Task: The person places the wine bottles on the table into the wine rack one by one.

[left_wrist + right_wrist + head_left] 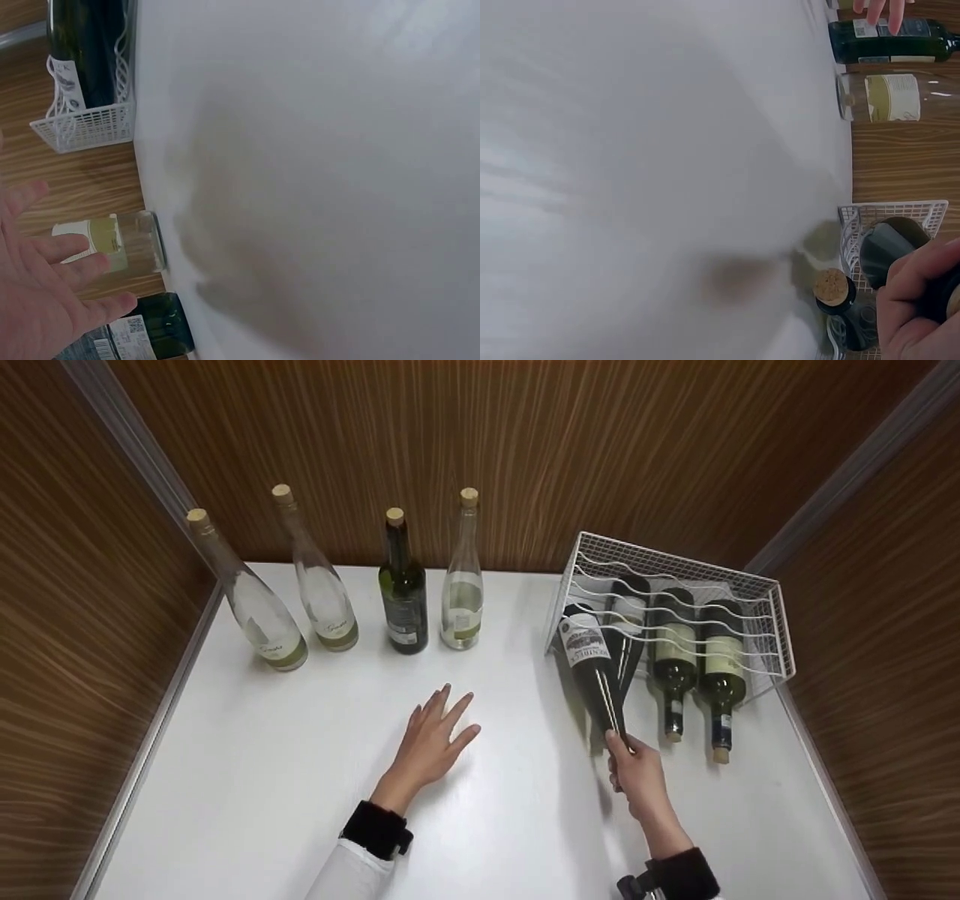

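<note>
Gripping the dark bottle [590, 660]: right hand [637, 772], fingers curled round the neck; closed narrow on it.
Bottle's whereabouts: base at left end of the white wire rack [679, 556]; how deep it sits, cannot tell.
Long axis: slanted; neck toward the person, base forward and a little left of the right hand. Neck looks raised off the table.
Nearer hand: right, in contact. Left hand [429, 744] well apart, fingers spread wide, holding nothing, between the person and the standing row.
Rack neighbours: 3 bottles lying, necks toward the person; the nearest, a slanted bottle [630, 611], is partly hidden behind the gripped bottle. The 2 green bottles [675, 652] farther right lie roughly side by side.
Standing row: 3 clear bottles [463, 607] and 1 dark green bottle [405, 619], upright, corked, left of the rack.
Surface: white table [285, 780], glossy, shadow below the right hand.
Room: wood-grain panels [450, 435] behind and on both sides; metal strips [142, 427] at the corners.
</note>
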The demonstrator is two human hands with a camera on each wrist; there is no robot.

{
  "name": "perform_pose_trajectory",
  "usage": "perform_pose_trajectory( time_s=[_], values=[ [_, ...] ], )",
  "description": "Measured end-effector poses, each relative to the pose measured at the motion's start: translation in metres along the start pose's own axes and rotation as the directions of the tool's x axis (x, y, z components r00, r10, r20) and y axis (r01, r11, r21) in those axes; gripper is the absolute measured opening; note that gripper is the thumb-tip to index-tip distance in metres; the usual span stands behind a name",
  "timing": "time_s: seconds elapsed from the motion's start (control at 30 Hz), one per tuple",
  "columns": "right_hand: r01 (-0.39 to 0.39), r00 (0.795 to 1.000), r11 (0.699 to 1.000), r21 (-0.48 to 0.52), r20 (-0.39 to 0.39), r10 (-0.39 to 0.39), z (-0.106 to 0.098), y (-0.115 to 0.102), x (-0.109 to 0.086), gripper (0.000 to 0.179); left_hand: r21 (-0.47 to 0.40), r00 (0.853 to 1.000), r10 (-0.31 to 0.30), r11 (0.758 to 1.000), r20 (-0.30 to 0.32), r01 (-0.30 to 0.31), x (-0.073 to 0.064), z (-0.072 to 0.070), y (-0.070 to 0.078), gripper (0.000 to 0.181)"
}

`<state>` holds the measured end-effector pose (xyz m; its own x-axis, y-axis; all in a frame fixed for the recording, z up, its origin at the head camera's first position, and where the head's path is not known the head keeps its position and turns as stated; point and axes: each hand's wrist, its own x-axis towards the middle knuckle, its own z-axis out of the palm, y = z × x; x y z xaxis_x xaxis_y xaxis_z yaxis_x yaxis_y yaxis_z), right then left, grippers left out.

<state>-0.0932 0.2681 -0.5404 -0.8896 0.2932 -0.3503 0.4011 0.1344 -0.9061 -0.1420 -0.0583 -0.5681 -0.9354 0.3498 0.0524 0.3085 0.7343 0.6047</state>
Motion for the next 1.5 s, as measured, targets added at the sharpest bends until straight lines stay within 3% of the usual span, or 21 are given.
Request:
perform_pose_trajectory(
  time_s=[0.33,0.97,1.2,1.5],
  values=[
    [-0.023,0.999,0.993,0.116,-0.041,0.028,0.027,0.000,0.015,0.040,0.000,1.000,-0.005,1.000,0.004,0.005,-0.001,0.001,0.000,0.069],
    [-0.034,0.990,0.985,0.172,-0.128,0.057,0.066,-0.003,0.047,0.047,0.002,1.000,-0.001,1.000,-0.007,0.001,-0.002,0.003,-0.002,0.068],
    [-0.101,0.982,0.987,0.126,-0.144,0.119,0.070,-0.007,0.055,0.052,-0.013,1.000,0.002,1.000,0.007,-0.002,-0.002,0.004,-0.001,0.067],
    [-0.080,0.984,0.990,0.115,-0.151,0.097,0.074,-0.008,0.067,0.048,-0.085,1.000,0.000,0.996,0.010,0.001,0.003,0.009,0.003,0.067]
  ],
)
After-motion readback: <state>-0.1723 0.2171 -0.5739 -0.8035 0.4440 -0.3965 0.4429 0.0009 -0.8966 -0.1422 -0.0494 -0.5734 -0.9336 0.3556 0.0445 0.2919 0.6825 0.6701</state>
